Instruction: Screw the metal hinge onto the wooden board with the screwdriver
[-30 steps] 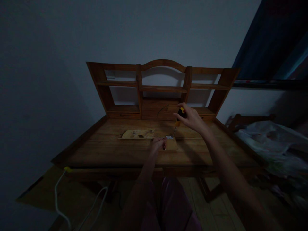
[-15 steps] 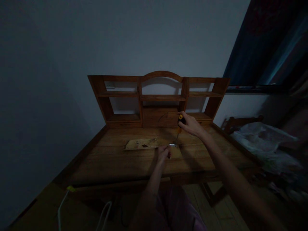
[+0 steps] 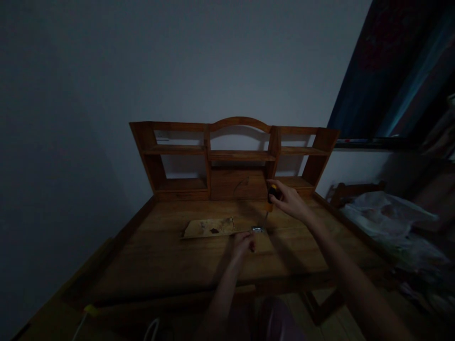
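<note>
A yellow-and-black screwdriver (image 3: 273, 193) stands slightly tilted on the desk, its handle in the closed fingers of my right hand (image 3: 290, 202). The tip of its shaft meets a small shiny metal piece, which looks like a hinge (image 3: 256, 229). Just left of and below that metal, my left hand (image 3: 242, 244) is curled shut at the end of a pale, rough wooden board (image 3: 208, 228). A small dark reddish thing shows by its fingers, too dim to name. Another flat pale piece (image 3: 263, 242) lies under the metal.
A wooden desk (image 3: 152, 255) carries a shelf unit (image 3: 241, 155) along its back, against the wall. Plastic bags (image 3: 389, 213) lie beyond the right edge. A white cable with a yellow end (image 3: 91, 310) is at lower left. A dark curtain (image 3: 377, 71) hangs at upper right.
The view has tilted up a little, so the desk, shelf and hands sit lower in the picture. Both hands keep their places, with the screwdriver still at the metal piece.
</note>
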`<state>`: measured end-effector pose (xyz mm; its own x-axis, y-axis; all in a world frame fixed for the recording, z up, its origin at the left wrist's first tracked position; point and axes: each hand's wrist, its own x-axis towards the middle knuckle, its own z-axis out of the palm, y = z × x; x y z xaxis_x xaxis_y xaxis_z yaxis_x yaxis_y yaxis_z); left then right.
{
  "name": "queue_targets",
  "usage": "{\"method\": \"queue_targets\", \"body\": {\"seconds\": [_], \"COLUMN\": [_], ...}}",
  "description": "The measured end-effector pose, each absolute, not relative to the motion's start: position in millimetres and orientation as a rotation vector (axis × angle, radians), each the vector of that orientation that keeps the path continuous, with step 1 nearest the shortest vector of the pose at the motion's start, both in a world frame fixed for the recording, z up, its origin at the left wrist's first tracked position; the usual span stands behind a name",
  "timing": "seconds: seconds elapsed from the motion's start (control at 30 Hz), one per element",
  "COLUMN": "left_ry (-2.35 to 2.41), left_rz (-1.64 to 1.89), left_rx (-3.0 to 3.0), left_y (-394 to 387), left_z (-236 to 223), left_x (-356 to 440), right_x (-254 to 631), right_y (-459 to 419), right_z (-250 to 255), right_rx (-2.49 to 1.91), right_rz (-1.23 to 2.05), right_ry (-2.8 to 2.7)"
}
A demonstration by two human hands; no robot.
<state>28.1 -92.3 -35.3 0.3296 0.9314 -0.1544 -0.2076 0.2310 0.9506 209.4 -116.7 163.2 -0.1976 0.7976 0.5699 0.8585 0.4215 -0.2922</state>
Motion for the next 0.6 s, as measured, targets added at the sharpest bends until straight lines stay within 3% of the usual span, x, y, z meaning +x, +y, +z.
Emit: {"method": "queue_targets", "body": {"seconds": [0.6], "left_ry": [0.998], "left_rz": [0.937], "left_rx": [0.984], "left_y": [-90], "left_z": [-39], "left_x": [24], "right_x": [220], "right_y": [-117], "right_z": [161], "right_rx": [-1.183], "right_rz": [0.063], "right_ry": [-2.043]}}
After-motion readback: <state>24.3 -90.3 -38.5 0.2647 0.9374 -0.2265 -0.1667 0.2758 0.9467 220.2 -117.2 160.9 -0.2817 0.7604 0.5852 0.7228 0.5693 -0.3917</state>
